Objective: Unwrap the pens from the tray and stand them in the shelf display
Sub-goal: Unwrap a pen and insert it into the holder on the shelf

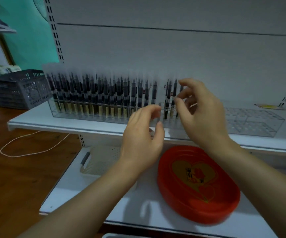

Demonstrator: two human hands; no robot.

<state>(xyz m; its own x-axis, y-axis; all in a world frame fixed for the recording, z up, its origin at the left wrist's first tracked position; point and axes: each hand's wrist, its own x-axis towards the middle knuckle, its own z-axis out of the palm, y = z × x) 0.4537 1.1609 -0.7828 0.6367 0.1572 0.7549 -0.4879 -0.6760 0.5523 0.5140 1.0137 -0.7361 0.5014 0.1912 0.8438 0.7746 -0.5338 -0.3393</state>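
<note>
A long clear pen display (pixel 80 115) stands on the upper shelf, its left and middle holes filled with upright black pens (pixel 104 93). A few more pens (pixel 170 98) stand apart, just left of my right hand. My right hand (pixel 202 114) hovers in front of these, fingers loosely curled, with nothing seen in it. My left hand (pixel 142 138) is lower and to the left; its thumb and fingers pinch what looks like a clear wrapper (pixel 156 115), which is blurred. The red oval tray (pixel 228 208) lies on the lower shelf with no pens visible in it.
The display's right section (pixel 252 121) shows open holes. A grey plastic crate (pixel 22 90) stands at the left end of the shelf. A perforated clear basket (pixel 97 160) lies on the lower shelf left of the tray. A white cord (pixel 27 152) loops on the wooden floor.
</note>
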